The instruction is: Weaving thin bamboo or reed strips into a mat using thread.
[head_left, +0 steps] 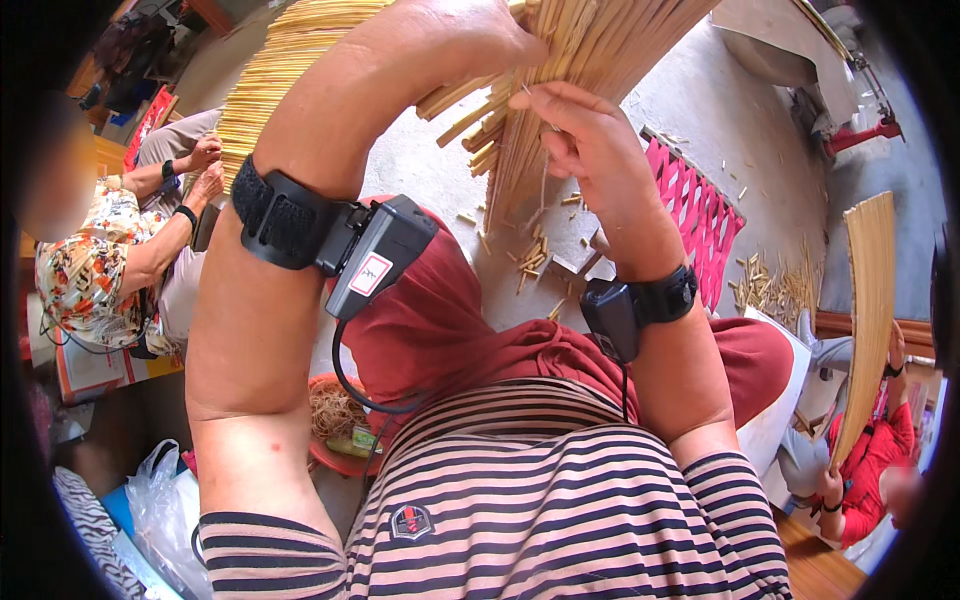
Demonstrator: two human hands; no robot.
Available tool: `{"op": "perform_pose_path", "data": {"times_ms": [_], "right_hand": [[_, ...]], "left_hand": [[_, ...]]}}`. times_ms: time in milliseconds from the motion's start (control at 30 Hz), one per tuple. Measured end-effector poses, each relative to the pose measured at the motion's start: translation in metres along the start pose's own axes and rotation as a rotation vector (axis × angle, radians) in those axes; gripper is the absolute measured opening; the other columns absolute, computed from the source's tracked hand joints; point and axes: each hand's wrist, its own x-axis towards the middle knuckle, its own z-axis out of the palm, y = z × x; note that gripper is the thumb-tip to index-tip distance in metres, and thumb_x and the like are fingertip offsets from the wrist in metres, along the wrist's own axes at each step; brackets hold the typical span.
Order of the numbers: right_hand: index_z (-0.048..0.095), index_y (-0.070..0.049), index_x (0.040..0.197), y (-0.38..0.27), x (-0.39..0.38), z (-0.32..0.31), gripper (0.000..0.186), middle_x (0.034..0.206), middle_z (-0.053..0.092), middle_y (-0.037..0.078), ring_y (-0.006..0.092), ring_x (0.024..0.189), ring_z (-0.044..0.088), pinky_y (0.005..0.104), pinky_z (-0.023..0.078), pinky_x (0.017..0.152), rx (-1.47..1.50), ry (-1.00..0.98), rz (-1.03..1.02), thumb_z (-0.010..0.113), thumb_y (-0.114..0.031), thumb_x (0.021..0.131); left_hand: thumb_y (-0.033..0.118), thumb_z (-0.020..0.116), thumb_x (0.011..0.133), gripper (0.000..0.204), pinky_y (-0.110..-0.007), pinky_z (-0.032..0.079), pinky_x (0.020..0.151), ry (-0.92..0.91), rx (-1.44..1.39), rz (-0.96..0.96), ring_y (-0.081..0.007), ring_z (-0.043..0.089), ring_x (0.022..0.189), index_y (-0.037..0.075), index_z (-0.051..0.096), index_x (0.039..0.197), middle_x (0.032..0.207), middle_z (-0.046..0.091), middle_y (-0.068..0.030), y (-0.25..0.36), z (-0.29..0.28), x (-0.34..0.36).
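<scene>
Hands of a co-worker point(207, 168) in a floral shirt are seen at far left, held at the edge of a yellow stick mat point(290, 65). Below, a clear plastic bag point(165, 505) is placed near the picture's edge, and a red basin point(322, 455) filled with tangled strands point(338, 408) is partly hidden by the left arm. At top centre, the left hand point(490, 38) is laid against a bundle of pale sticks point(610, 40); its fingers are mostly hidden, so whether they are closed cannot be told. The bundle's long axis is slanted: blunt cut ends are pointed down and to the left, while the far end is cut off by the upper edge. Just beside its lower part, a thin strand point(527, 92) is pinched between the thumb and index finger of the right hand point(592, 140). Short offcuts point(535, 255) are scattered on the floor below. Farther right, a pink woven lattice point(692, 205) is seen, and at far right an upright, slightly tilted stick slab point(865, 310) is held by a person in red point(880, 480).
</scene>
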Motion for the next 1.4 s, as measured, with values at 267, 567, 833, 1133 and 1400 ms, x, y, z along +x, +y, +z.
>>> {"op": "perform_pose_path", "data": {"times_ms": [267, 567, 833, 1133, 1400], "right_hand": [[0.066, -0.001, 0.088, -0.01, -0.002, 0.015, 0.018, 0.057, 0.042, -0.006, 0.0043, 0.048, 0.035, 0.02, 0.024, 0.042, -0.226, 0.111, -0.066, 0.059, -0.017, 0.086], [0.06, -0.004, 0.084, -0.024, -0.01, 0.001, 0.012, 0.055, 0.031, -0.008, 0.0023, 0.044, 0.026, 0.0198, 0.019, 0.04, 0.234, 0.023, 0.178, 0.058, -0.016, 0.087], [0.062, -0.005, 0.082, 0.022, -0.016, -0.005, 0.014, 0.054, 0.037, -0.008, 0.0024, 0.044, 0.028, 0.0219, 0.021, 0.039, -0.143, 0.144, -0.194, 0.057, -0.017, 0.087], [0.057, -0.003, 0.085, -0.007, -0.028, -0.016, 0.013, 0.053, 0.03, -0.008, 0.0026, 0.042, 0.024, 0.0199, 0.019, 0.041, 0.228, 0.013, 0.115, 0.054, -0.015, 0.089], [0.058, -0.004, 0.086, -0.009, -0.042, -0.028, 0.014, 0.053, 0.029, -0.009, 0.0024, 0.043, 0.023, 0.0196, 0.019, 0.041, 0.256, 0.028, 0.115, 0.055, -0.017, 0.089]], "left_hand": [[0.013, 0.07, 0.068, 0.044, -0.033, 0.05, 0.063, 0.116, 0.007, 0.21, -0.0233, 0.06, 0.069, -0.002, 0.058, 0.108, 0.081, 0.064, -0.018, -0.014, 0.012, 0.007], [0.015, 0.071, 0.069, 0.038, -0.034, 0.049, 0.057, 0.107, -0.01, 0.047, -0.0218, 0.059, 0.061, -0.003, 0.061, 0.1, 0.074, 0.063, -0.0173, -0.004, 0.02, 0.004], [0.016, 0.07, 0.069, 0.038, -0.034, 0.049, 0.057, 0.066, 0.094, 0.004, -0.0215, 0.058, 0.06, -0.003, 0.061, 0.101, 0.074, 0.064, -0.017, 0.013, 0.024, -0.002], [0.021, 0.073, 0.068, 0.043, -0.033, 0.05, 0.065, 0.087, 0.046, 0.052, -0.0223, 0.059, 0.067, -0.003, 0.061, 0.102, 0.076, 0.064, -0.0168, 0.006, 0.033, 0.0], [0.025, 0.071, 0.07, 0.044, -0.031, 0.049, 0.076, -0.023, 0.127, 0.199, -0.0254, 0.059, 0.077, -0.004, 0.062, 0.101, 0.085, 0.065, -0.0187, 0.01, 0.037, 0.006]]}}
